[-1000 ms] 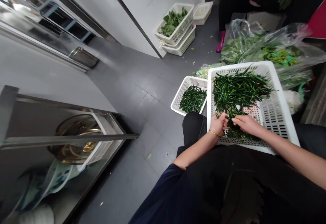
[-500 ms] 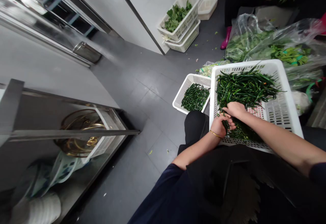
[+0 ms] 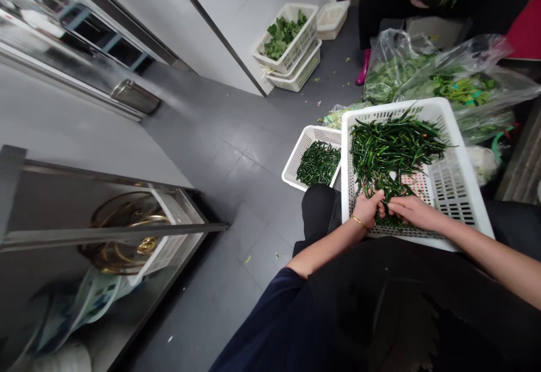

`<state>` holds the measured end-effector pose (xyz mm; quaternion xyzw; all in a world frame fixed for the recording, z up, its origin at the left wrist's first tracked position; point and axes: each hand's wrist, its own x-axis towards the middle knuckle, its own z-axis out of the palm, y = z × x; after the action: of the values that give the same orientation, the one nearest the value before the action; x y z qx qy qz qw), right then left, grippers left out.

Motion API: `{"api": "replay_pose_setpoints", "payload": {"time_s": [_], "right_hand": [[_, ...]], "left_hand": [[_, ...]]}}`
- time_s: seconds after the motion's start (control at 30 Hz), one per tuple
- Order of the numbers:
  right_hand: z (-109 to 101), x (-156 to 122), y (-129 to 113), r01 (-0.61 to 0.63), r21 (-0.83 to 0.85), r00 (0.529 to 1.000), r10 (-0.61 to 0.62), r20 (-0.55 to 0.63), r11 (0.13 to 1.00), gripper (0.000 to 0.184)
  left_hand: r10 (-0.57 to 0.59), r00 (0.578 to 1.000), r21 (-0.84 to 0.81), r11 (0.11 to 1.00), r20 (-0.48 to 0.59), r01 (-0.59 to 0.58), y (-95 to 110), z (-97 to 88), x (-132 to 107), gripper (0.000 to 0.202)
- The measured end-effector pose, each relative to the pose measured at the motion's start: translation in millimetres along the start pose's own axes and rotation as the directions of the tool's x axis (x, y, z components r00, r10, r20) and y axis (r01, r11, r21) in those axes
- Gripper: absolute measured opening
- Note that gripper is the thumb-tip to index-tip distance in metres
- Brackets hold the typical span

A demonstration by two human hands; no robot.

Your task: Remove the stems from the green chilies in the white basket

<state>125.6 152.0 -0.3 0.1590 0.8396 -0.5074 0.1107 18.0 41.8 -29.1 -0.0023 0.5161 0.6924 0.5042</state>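
A large white slotted basket rests on my lap, holding a heap of long green chili peppers. My left hand, with a gold bracelet on its wrist, is at the basket's near edge with its fingers closed around a few peppers. My right hand lies beside it, fingertips touching the same peppers. A smaller white basket on the floor to the left holds more green peppers.
Stacked white baskets with leafy greens stand by the wall. Clear plastic bags of greens lie behind my basket. Another person sits at the top right, holding greens. A steel shelf with pot lids stands at left on grey tiles.
My right hand reached into the pepper heap and then came back to the near edge beside my left hand. The left hand stayed at the basket's near edge.
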Motion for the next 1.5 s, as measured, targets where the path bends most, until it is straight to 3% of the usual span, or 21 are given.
{"api": "replay_pose_setpoints", "payload": {"time_s": [0.07, 0.17, 0.23, 0.3, 0.33, 0.4, 0.5, 0.6, 0.7, 0.8, 0.87, 0.97, 1.03, 1.1, 1.2, 1.27, 1.33, 1.43, 1.5], "right_hand": [[4, -1, -10, 0.109, -0.077, 0.991, -0.114, -0.066, 0.991, 0.042], [1, -8, -14, 0.254, -0.107, 0.963, -0.261, -0.064, 0.961, 0.043], [-9, -9, -6, 0.223, -0.037, 0.973, -0.221, 0.061, 0.974, 0.046], [-21, 0, 8, 0.089, -0.035, 0.978, -0.081, 0.194, 0.995, 0.050], [-27, 8, 15, 0.011, -0.115, 0.980, 0.012, 0.199, 0.993, 0.052], [-33, 33, 24, -0.146, -0.385, 0.985, 0.169, 0.025, 0.911, 0.054], [-25, 79, 23, -0.362, -0.600, 0.929, 0.219, -0.300, 0.714, 0.057], [-9, 113, 17, -0.421, -0.606, 0.901, 0.236, -0.363, 0.675, 0.051], [-8, 119, 21, -0.432, -0.562, 0.892, 0.244, -0.381, 0.705, 0.043], [-25, 98, 29, -0.402, -0.546, 0.899, 0.204, -0.388, 0.735, 0.043], [-35, 77, 29, -0.380, -0.605, 0.911, 0.170, -0.376, 0.700, 0.042], [-39, 46, 20, -0.261, -0.749, 0.962, 0.095, -0.257, 0.610, 0.034], [-37, 32, 12, -0.135, -0.794, 0.988, 0.021, -0.153, 0.592, 0.030], [-36, 23, 3, -0.042, -0.763, 0.993, -0.054, -0.101, 0.645, 0.029], [-38, 16, -7, 0.032, -0.559, 0.989, -0.106, -0.101, 0.829, 0.030], [-38, 12, -11, 0.014, -0.329, 0.992, -0.054, -0.111, 0.944, 0.032], [-36, 9, -13, -0.052, -0.105, 0.995, 0.042, -0.092, 0.993, 0.034], [-31, 4, -13, -0.138, -0.001, 0.990, 0.137, -0.041, 0.990, 0.031], [-27, 3, -12, -0.137, -0.182, 0.990, 0.131, -0.045, 0.974, 0.027]], "left_hand": [[-0.011, 0.999, -0.005, 1.000, 0.052, 0.012, 2, 0.0, -5, 0.044], [-0.157, 0.958, -0.073, 0.981, 0.240, 0.179, 9, -2.2, -9, 0.040], [-0.219, 0.930, -0.122, 0.957, 0.294, 0.264, 12, -4.9, -9, 0.036], [-0.220, 0.950, -0.198, 0.944, 0.221, 0.265, 14, -7.7, -7, 0.033], [-0.211, 0.965, -0.234, 0.941, 0.154, 0.243, 15, -8.8, -5, 0.033], [-0.196, 0.980, -0.264, 0.944, 0.029, 0.197, 15, -9.9, -2, 0.027], [-0.146, 0.989, -0.213, 0.968, -0.029, 0.137, 14, -9.3, 0, 0.019], [-0.099, 0.995, -0.175, 0.980, 0.000, 0.098, 14, -9.8, -1, 0.023], [-0.072, 0.997, -0.148, 0.986, 0.022, 0.075, 10, -12.4, 0, 0.022], [0.017, 1.000, -0.029, 0.999, 0.005, -0.016, 9, -12.1, 2, 0.024], [0.151, 0.988, 0.123, 0.981, 0.022, -0.152, 13, -8.6, 2, 0.030], [0.390, 0.903, 0.390, 0.814, 0.183, -0.431, 24, -1.3, 2, 0.034], [0.427, 0.849, 0.526, 0.667, 0.312, -0.528, 30, 1.9, 3, 0.033], [0.335, 0.874, 0.594, 0.642, 0.351, -0.484, 31, 2.5, 5, 0.032], [0.073, 0.941, 0.477, 0.847, 0.331, -0.234, 24, 0.1, 4, 0.041], [-0.070, 0.920, 0.301, 0.952, 0.385, -0.054, 19, -1.6, -1, 0.050], [-0.134, 0.887, 0.193, 0.980, 0.442, 0.052, 16, -2.2, -6, 0.054], [-0.142, 0.904, 0.269, 0.963, 0.404, 0.030, 17, -2.0, -11, 0.046], [-0.129, 0.934, 0.495, 0.867, 0.333, -0.057, 20, -1.7, -10, 0.033]]}}
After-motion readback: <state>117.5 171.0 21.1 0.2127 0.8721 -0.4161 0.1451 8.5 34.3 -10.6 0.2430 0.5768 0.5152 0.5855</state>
